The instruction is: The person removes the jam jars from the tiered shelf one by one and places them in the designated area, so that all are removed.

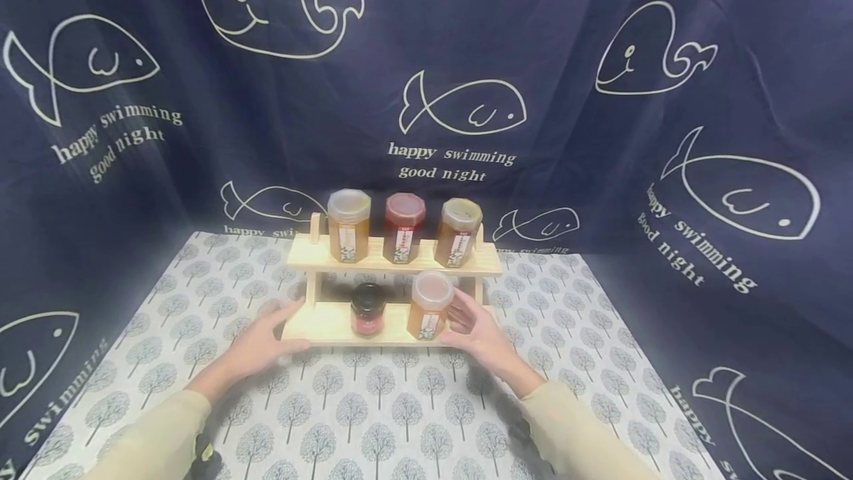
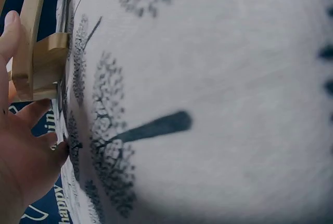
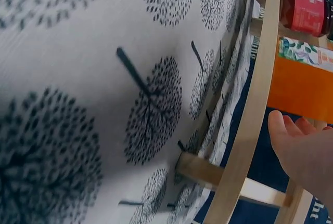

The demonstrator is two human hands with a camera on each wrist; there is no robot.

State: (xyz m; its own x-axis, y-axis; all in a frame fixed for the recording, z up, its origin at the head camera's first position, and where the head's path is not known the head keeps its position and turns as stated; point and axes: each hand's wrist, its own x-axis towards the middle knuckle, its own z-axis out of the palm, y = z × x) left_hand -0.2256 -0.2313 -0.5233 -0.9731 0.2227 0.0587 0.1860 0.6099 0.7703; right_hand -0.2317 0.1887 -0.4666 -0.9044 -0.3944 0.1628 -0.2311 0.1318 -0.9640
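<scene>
A two-tier wooden rack (image 1: 393,264) stands on the patterned cloth. My left hand (image 1: 256,341) holds the left end of its lower shelf, thumb at the front corner and fingers along the side. In the left wrist view the thumb (image 2: 10,34) lies against the wooden board (image 2: 27,52). On the lower shelf's right part stands an orange jar (image 1: 429,313) with a pale lid. Beside it is my right hand (image 1: 485,335), thumb and fingers apart, fingertips right at the jar's right side. In the right wrist view the jar's orange side (image 3: 299,86) shows above the fingertips.
On the upper shelf stand three lidded jars: an amber one (image 1: 349,227), a red one (image 1: 403,230) and a brown one (image 1: 457,234). A small black-lidded jar (image 1: 368,310) sits mid lower shelf. Dark blue curtain (image 1: 460,43) surrounds the tree-patterned tablecloth (image 1: 380,413).
</scene>
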